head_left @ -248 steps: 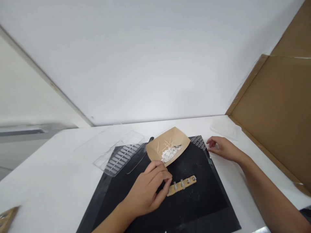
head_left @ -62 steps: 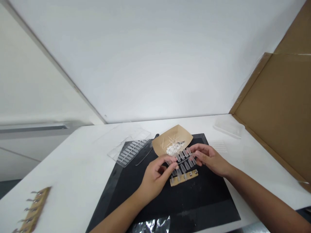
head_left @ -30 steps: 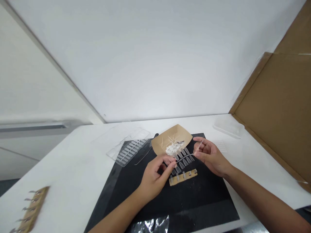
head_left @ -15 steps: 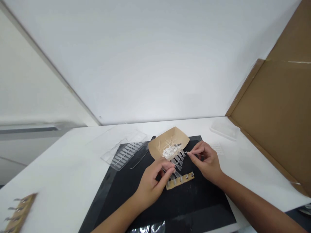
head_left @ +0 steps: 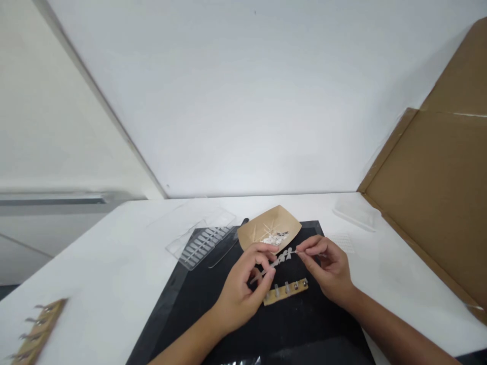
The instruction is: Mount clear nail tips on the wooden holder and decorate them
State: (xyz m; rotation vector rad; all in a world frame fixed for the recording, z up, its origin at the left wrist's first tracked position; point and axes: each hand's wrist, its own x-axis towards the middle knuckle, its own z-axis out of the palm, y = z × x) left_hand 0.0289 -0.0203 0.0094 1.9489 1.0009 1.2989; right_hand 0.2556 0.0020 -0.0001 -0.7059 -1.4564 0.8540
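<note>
The left hand [head_left: 243, 287] is clamped, thumb against fingers, on the nearer left part of a sprue of nail tips [head_left: 283, 257]. The sprue is held above the black mat [head_left: 308, 332], its long axis slanting from lower left to upper right, tips turned almost edge-on. Below it lies a wooden strip [head_left: 282, 292]. The right hand [head_left: 330, 266] pinches the sprue's upper right end, pointing away rightward.

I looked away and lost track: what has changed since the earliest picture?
The clear tip strip moved left and nearer, from the far right corner of the black mat; the right hand and left hand now both hold it above the mat. The paper tray and wooden bar stayed put.
</note>
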